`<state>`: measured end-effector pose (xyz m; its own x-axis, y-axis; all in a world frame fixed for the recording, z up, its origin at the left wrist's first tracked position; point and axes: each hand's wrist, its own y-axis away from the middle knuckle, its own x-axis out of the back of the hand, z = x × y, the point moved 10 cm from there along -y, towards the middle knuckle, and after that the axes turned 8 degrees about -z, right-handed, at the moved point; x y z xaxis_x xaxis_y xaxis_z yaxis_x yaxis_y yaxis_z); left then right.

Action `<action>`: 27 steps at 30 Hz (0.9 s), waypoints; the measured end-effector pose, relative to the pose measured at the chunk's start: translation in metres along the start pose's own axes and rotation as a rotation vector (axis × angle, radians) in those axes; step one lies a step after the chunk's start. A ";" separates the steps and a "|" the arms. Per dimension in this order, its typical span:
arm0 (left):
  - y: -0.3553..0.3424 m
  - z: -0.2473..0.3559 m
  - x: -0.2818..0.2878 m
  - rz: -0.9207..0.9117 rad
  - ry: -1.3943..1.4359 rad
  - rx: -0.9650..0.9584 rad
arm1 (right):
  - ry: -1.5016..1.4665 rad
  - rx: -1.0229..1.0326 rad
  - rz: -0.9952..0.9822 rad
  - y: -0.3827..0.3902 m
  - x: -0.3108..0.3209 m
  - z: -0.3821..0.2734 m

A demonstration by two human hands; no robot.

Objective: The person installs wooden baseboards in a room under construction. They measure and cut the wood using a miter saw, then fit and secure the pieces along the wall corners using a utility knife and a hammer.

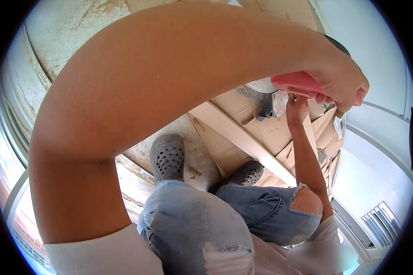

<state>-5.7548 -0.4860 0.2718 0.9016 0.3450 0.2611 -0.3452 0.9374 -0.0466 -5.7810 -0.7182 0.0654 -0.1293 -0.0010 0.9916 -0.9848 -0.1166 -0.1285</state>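
Note:
My left arm arches across the view from the lower left. At its end my left hand [338, 81] is closed around a red hand-held tool [296, 83], fingertips curled under its edge. A pale round part [261, 85] shows beside the tool's left end, above a dark piece [265, 108]; whether these belong to the tool I cannot tell. Just below it, my right hand [298, 111] has its fingers closed, close to the tool's underside and beside a crumpled whitish piece [280, 103]. What the right fingers hold, if anything, is hidden.
Flattened cardboard [229, 110] covers much of the floor, with a pale wooden plank [243, 137] lying diagonally over it. My grey clogs [167, 158] stand near the plank. A white wall [376, 169] with a slatted vent [380, 225] rises on the right.

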 end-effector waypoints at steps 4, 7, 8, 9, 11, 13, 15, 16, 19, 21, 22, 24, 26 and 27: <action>0.015 -0.011 0.005 0.110 -0.128 -0.082 | 0.047 0.034 0.053 0.000 -0.004 0.004; 0.029 -0.020 0.008 0.231 -0.243 -0.173 | 0.075 0.000 0.020 0.001 -0.006 0.009; 0.034 -0.020 0.009 0.265 -0.276 -0.202 | 0.086 0.008 0.032 0.002 -0.005 0.011; 0.041 -0.025 0.009 0.255 -0.225 -0.183 | 0.095 0.019 0.042 0.003 -0.006 0.012; 0.053 -0.036 0.005 0.228 -0.117 -0.141 | 0.053 -0.015 0.020 0.004 -0.005 0.009; 0.060 -0.046 0.003 0.230 -0.059 -0.148 | 0.002 -0.018 0.016 0.000 -0.004 0.004; 0.059 -0.051 0.002 0.212 -0.024 -0.131 | -0.044 -0.005 0.022 -0.002 -0.005 0.005; 0.058 -0.053 0.001 0.198 -0.019 -0.108 | -0.044 -0.009 0.015 -0.002 -0.006 0.008; 0.055 -0.048 0.001 0.190 -0.052 -0.135 | -0.048 -0.018 0.008 0.000 -0.005 0.006; 0.056 -0.045 0.001 0.194 -0.049 -0.145 | -0.046 -0.023 0.019 0.001 0.002 0.001; 0.059 -0.045 0.001 0.195 -0.028 -0.130 | -0.058 -0.019 0.023 0.000 0.006 -0.004; 0.063 -0.050 0.002 0.195 0.041 -0.077 | -0.083 -0.012 0.036 -0.001 0.013 -0.011; 0.063 -0.063 -0.001 0.187 0.143 -0.009 | -0.092 -0.020 0.011 -0.003 0.010 -0.006; 0.066 -0.067 -0.003 0.208 0.126 -0.020 | -0.103 -0.021 -0.005 -0.002 0.005 -0.005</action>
<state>-5.7628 -0.4215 0.2033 0.8372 0.5331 0.1220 -0.5230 0.8457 -0.1062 -5.7799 -0.7130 0.0711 -0.1124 -0.1026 0.9884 -0.9878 -0.0965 -0.1223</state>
